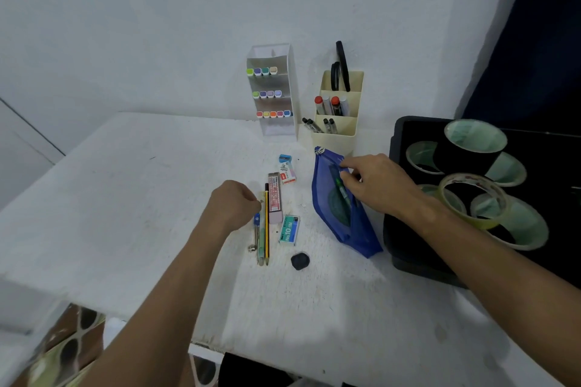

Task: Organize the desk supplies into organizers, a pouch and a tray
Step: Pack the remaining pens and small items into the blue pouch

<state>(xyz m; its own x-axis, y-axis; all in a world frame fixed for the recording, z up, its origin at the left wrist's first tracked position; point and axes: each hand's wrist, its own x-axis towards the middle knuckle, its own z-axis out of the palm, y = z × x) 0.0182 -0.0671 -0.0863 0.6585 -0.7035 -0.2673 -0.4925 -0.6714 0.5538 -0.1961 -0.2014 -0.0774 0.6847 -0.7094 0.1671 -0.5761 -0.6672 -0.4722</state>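
The left hand (pixel 234 203) has its fingers curled, fingertips at the top end of a ruler (pixel 261 229); whether they actually pinch it I cannot tell. Just right of those fingertips lies a yellow-and-black pencil (pixel 267 223), and touching the pencil's right side a long lead box (pixel 274 198). Below the fingers, left of the ruler, is a compass (pixel 256 234). Further right lie a staples box (pixel 289 229), a dark eraser (pixel 300 261), and beyond them a white eraser (pixel 287 176) and blue sharpener (pixel 285 158). At the back stand a clear marker rack (pixel 273 89) and a cream pen holder (pixel 340 110). The right hand (pixel 377 185) grips the open edge of a blue mesh pouch (pixel 341 207), thumb and fingers curled on the fabric, a green pen (pixel 342 190) showing just under the fingertips. Right of that hand sits a black tray (pixel 405 135) holding 5 tape rolls (pixel 474 138).
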